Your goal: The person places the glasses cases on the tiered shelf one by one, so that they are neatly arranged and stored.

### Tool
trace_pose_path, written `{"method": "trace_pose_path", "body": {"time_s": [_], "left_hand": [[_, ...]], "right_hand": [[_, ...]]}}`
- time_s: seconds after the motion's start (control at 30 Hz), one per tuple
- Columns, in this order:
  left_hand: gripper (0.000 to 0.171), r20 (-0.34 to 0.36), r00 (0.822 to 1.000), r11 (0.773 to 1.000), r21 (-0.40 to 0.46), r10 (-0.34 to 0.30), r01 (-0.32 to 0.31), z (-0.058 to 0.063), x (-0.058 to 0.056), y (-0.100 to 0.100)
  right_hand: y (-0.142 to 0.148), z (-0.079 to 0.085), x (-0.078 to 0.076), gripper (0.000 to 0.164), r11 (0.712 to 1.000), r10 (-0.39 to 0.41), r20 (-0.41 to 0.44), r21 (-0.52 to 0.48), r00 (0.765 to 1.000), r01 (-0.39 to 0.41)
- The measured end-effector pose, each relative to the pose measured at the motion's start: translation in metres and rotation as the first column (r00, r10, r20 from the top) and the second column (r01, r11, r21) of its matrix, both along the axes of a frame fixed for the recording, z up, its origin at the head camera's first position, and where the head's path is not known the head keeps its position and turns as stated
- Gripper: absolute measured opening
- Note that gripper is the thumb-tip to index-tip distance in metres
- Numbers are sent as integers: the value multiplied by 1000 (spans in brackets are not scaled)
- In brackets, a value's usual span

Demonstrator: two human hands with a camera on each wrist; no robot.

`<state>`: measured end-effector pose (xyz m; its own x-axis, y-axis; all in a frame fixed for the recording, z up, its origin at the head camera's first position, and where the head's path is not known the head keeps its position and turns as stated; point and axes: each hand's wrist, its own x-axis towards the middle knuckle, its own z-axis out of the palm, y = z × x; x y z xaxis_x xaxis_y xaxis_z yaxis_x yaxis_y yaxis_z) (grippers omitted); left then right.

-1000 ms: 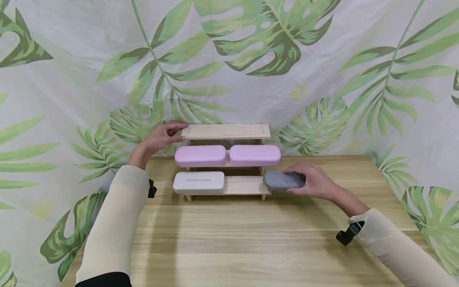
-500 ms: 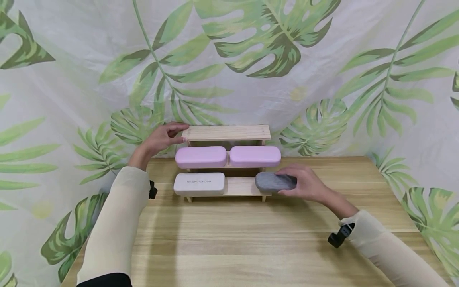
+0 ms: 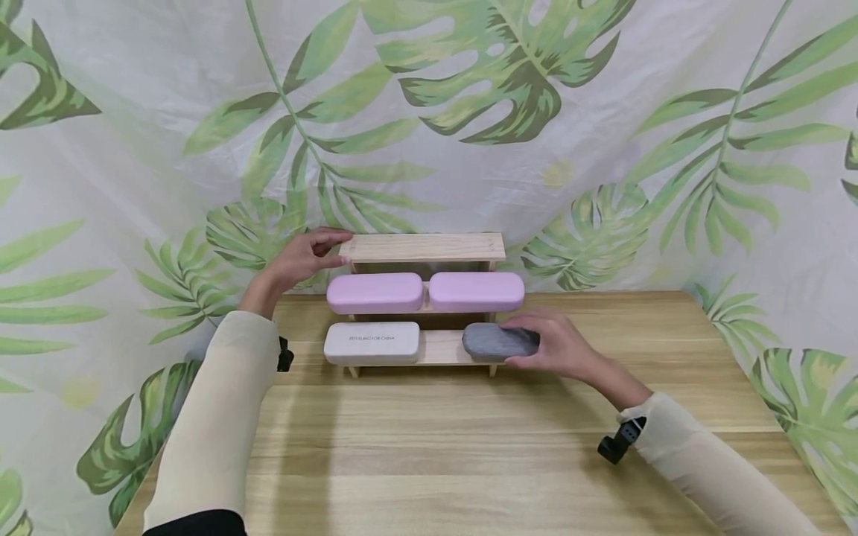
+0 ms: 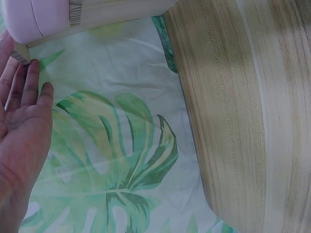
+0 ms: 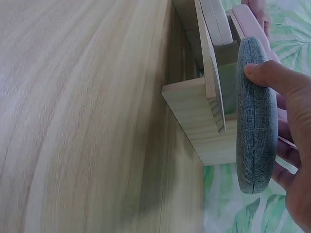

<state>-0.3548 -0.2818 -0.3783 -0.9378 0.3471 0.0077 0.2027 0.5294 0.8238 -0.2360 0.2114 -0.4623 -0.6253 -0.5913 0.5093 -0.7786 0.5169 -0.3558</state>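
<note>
In the head view, my right hand (image 3: 553, 344) grips a grey fabric-look glasses case (image 3: 497, 341) over the right part of the bottom tier of a wooden three-tier display rack (image 3: 439, 347). The right wrist view shows the thumb on the near edge of the case and a gap between case and board. My left hand (image 3: 303, 260) holds the left end of the rack's top board (image 3: 422, 247), thumb in front and fingers behind. A white glasses case (image 3: 372, 342) with printed lettering sits on the bottom tier's left side.
Two pink glasses cases, one left (image 3: 375, 292) and one right (image 3: 477, 290), lie side by side on the middle tier. The rack stands on a wood-grain table (image 3: 429, 447), close to a leaf-print cloth (image 3: 469, 171) behind it.
My right hand has moved left with the grey glasses case, from beyond the rack's right end to over the bottom tier. My left hand has stayed on the top board.
</note>
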Motion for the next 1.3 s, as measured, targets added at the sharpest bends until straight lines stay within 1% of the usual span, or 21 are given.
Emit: {"method": "trace_pose_path", "body": {"time_s": [0.1,0.2,0.57,0.8,1.03,1.3], "left_hand": [[54,-10,1000,1000,-1,4,-4,-6,-5,-4],[54,-15,1000,1000,-2,3,-3,-9,-7,-6],[55,-18,1000,1000,-16,1,-1,-8,-5,-6],[56,-19,1000,1000,-11,-2,2,-8,-6,-4],[54,-24,1000,1000,-9,-2,2,-7,-6,-4],[54,-19,1000,1000,5,-5,5,-8,-6,-5]], "right_hand": [[-4,-1,0,57,1000,-3,3,0,1000,3],[-8,-2,0,56,1000,-3,-1,-3,1000,3],[-23,-6,1,57,1000,-22,-27,0,999,22],[-32,-8,3,57,999,-41,-61,27,997,43],[-40,-10,3,56,999,-31,-84,27,996,34],[-45,-15,0,54,1000,-18,-118,21,993,21]]}}
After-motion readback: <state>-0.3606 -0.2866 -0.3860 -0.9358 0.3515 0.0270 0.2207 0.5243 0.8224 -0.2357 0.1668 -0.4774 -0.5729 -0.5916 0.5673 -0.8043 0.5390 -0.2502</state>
